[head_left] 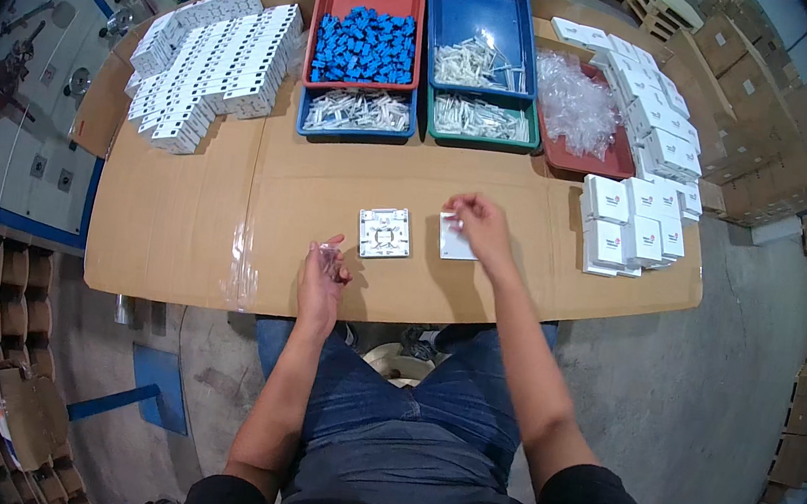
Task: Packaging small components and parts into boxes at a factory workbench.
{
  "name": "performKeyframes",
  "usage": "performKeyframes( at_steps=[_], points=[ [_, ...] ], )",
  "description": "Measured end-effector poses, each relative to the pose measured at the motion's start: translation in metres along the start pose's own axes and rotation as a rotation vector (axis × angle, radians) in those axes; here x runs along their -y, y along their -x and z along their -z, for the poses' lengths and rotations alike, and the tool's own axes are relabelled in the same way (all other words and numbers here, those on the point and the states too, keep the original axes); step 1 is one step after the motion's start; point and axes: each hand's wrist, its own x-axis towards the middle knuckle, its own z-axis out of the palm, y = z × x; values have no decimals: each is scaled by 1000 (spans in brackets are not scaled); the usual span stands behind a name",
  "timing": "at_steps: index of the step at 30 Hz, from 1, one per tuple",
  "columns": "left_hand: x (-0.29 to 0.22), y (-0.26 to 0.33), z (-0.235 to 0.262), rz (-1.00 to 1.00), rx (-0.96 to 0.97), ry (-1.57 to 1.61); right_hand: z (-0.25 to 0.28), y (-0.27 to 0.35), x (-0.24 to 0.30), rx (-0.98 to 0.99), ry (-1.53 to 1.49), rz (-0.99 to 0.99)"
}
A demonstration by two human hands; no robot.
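My left hand [320, 290] is near the table's front edge, its fingers curled around a small crumpled piece of clear plastic [328, 261]. My right hand [483, 228] hovers over a flat white square plate [455, 246] and hides part of it. Its fingertips are pinched together; what lies between them, if anything, is too small to make out. Between my hands lies a white square frame [385, 234] with its detailed inner side facing up.
Rows of white boxes [214, 68] stand at the left, stacked white boxes [624, 224] at the right. At the back are a red tray of blue pieces [365, 46], a blue tray of pale pieces [472, 59] and a tray of clear plastic bags [582, 108]. Cardboard [175, 224] covers the table.
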Motion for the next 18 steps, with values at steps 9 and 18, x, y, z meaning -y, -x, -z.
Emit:
performKeyframes(
  at_steps=[9, 18],
  points=[
    [3, 20, -4, 25, 25, -98, 19, -175, 33, -239, 575, 393],
    [6, 45, -4, 64, 11, -165, 25, -223, 13, -356, 881, 536]
  ],
)
